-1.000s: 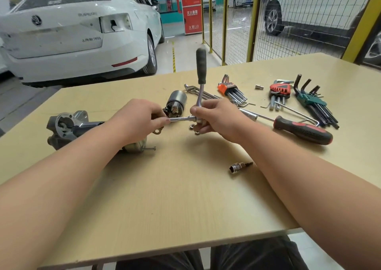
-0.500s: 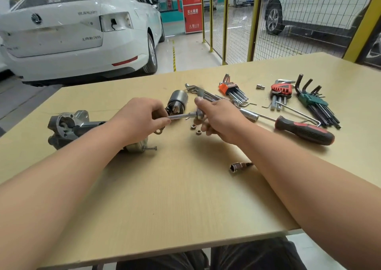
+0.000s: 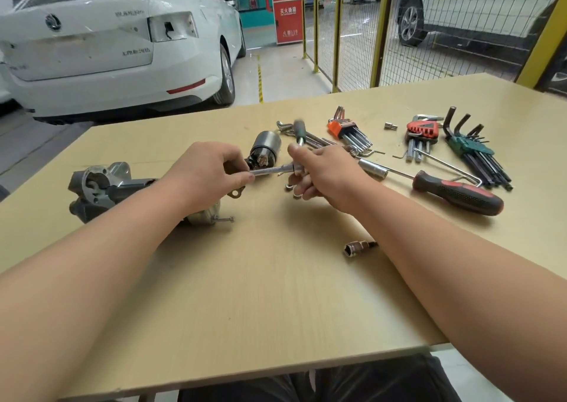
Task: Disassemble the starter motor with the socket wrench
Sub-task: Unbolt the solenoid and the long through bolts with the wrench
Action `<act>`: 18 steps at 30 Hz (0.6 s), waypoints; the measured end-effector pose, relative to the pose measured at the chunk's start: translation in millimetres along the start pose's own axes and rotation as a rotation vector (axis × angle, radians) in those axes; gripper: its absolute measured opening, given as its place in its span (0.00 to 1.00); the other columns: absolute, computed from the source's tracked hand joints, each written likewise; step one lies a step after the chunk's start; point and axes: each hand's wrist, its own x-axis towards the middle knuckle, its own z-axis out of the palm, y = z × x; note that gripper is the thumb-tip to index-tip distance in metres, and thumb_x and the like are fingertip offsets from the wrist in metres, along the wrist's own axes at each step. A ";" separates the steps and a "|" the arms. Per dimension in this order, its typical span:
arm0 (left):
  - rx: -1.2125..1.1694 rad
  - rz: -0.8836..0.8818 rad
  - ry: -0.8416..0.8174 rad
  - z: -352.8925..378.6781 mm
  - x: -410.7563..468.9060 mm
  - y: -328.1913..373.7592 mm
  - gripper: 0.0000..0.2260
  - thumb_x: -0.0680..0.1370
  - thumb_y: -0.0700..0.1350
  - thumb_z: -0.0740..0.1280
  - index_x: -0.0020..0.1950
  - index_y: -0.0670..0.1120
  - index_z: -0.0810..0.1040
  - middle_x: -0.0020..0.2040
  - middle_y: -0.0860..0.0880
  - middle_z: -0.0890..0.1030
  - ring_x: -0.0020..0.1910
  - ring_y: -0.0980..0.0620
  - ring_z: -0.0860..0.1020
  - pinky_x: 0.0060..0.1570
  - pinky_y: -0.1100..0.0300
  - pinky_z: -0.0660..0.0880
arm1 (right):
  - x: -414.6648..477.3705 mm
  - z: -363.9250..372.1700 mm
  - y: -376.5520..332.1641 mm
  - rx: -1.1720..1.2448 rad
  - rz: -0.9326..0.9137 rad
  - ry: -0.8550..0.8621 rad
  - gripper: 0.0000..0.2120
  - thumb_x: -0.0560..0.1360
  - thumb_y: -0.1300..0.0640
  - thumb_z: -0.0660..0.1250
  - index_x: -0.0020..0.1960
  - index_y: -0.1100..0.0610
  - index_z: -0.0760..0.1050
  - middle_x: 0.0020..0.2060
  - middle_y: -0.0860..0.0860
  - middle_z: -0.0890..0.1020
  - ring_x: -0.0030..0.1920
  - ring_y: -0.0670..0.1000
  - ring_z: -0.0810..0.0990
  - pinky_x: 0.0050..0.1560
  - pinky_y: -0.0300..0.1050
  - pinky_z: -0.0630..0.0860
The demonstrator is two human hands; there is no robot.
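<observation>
Has a loose socket point(image 3: 356, 247) lying nearest on the pale wooden worktop point(image 3: 245, 303). Holds the socket wrench point(image 3: 270, 170) clear of the starter motor point(image 3: 101, 187), which rests at left behind the forearm, likely to set up the bar. Pinches the bar's tip with the left hand point(image 3: 208, 176) and grips the head with the right hand point(image 3: 325, 174). Beyond: hex key sets point(image 3: 346, 130), white car point(image 3: 107, 49), yellow mesh fence point(image 3: 380, 27).

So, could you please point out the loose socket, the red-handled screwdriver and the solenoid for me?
loose socket point(image 3: 355, 247), head view, on its chrome barrel.
red-handled screwdriver point(image 3: 457, 193), head view, on its handle.
solenoid point(image 3: 267, 144), head view, on its cylindrical side.
</observation>
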 end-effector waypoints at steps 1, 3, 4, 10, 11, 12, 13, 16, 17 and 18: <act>0.009 -0.001 -0.006 0.1 -0.5 0.1 0.04 0.72 0.51 0.72 0.39 0.53 0.78 0.33 0.58 0.80 0.35 0.60 0.77 0.35 0.61 0.71 | 0.6 -0.4 0.7 0.002 0.004 -0.020 0.14 0.78 0.52 0.66 0.40 0.61 0.77 0.28 0.53 0.79 0.28 0.51 0.79 0.28 0.40 0.76; 0.058 -0.003 -0.067 -1.7 1.2 -0.2 0.03 0.73 0.53 0.70 0.44 0.56 0.78 0.38 0.60 0.79 0.39 0.61 0.76 0.36 0.63 0.68 | -0.1 -2.9 3.2 -0.026 -0.069 -0.074 0.07 0.77 0.58 0.67 0.42 0.60 0.78 0.30 0.50 0.80 0.33 0.52 0.81 0.35 0.41 0.80; 0.098 -0.003 -0.105 -3.6 2.7 -0.4 0.03 0.75 0.54 0.67 0.47 0.58 0.78 0.40 0.60 0.79 0.40 0.61 0.75 0.36 0.63 0.66 | -1.3 -4.3 3.0 -0.010 -0.107 -0.089 0.04 0.76 0.61 0.68 0.43 0.57 0.79 0.33 0.51 0.81 0.36 0.52 0.81 0.38 0.42 0.81; 0.154 0.019 -0.058 -0.8 1.3 2.8 0.03 0.75 0.50 0.68 0.42 0.53 0.80 0.33 0.57 0.80 0.35 0.60 0.77 0.37 0.59 0.74 | -2.0 -4.4 1.1 -0.009 -0.110 -0.087 0.02 0.75 0.61 0.70 0.43 0.56 0.79 0.37 0.54 0.81 0.39 0.53 0.83 0.46 0.47 0.82; 0.118 0.021 -0.012 1.0 -0.4 3.4 0.03 0.73 0.48 0.70 0.40 0.52 0.79 0.31 0.56 0.80 0.34 0.59 0.78 0.39 0.57 0.76 | -1.2 -1.6 0.5 0.016 -0.069 -0.062 0.06 0.76 0.57 0.68 0.42 0.58 0.78 0.35 0.55 0.81 0.37 0.55 0.84 0.41 0.48 0.83; 0.095 0.024 0.030 2.9 -1.4 3.2 0.04 0.72 0.47 0.71 0.39 0.52 0.78 0.31 0.56 0.80 0.33 0.59 0.78 0.40 0.56 0.76 | 0.0 0.5 0.4 0.053 -0.013 -0.038 0.11 0.78 0.54 0.66 0.41 0.61 0.77 0.33 0.56 0.80 0.34 0.55 0.83 0.36 0.48 0.82; 0.091 0.023 0.055 3.8 -1.8 3.0 0.04 0.72 0.47 0.72 0.38 0.52 0.78 0.31 0.56 0.80 0.34 0.59 0.78 0.40 0.56 0.76 | 1.4 1.4 0.5 0.079 0.029 -0.024 0.15 0.78 0.51 0.64 0.41 0.62 0.76 0.32 0.57 0.80 0.31 0.54 0.81 0.31 0.46 0.80; 0.126 0.001 0.000 1.9 0.3 2.1 0.07 0.71 0.52 0.72 0.40 0.53 0.75 0.35 0.58 0.79 0.35 0.61 0.77 0.37 0.60 0.73 | 0.5 -1.9 2.4 0.004 -0.003 -0.076 0.14 0.78 0.53 0.65 0.46 0.65 0.78 0.31 0.55 0.80 0.30 0.51 0.80 0.30 0.41 0.77; 0.123 -0.013 -0.043 0.3 1.3 1.2 0.07 0.72 0.54 0.71 0.43 0.55 0.75 0.37 0.59 0.79 0.37 0.62 0.77 0.36 0.62 0.71 | -0.7 -4.7 3.6 -0.035 -0.061 -0.095 0.10 0.78 0.56 0.65 0.46 0.63 0.79 0.30 0.51 0.80 0.31 0.51 0.81 0.32 0.41 0.79; 0.131 -0.014 -0.072 -1.1 2.2 -0.2 0.06 0.74 0.55 0.69 0.45 0.55 0.76 0.38 0.59 0.79 0.38 0.61 0.77 0.36 0.63 0.70 | -2.2 -7.2 3.6 -0.065 -0.111 -0.109 0.06 0.78 0.58 0.66 0.45 0.60 0.79 0.29 0.49 0.80 0.32 0.51 0.82 0.35 0.41 0.80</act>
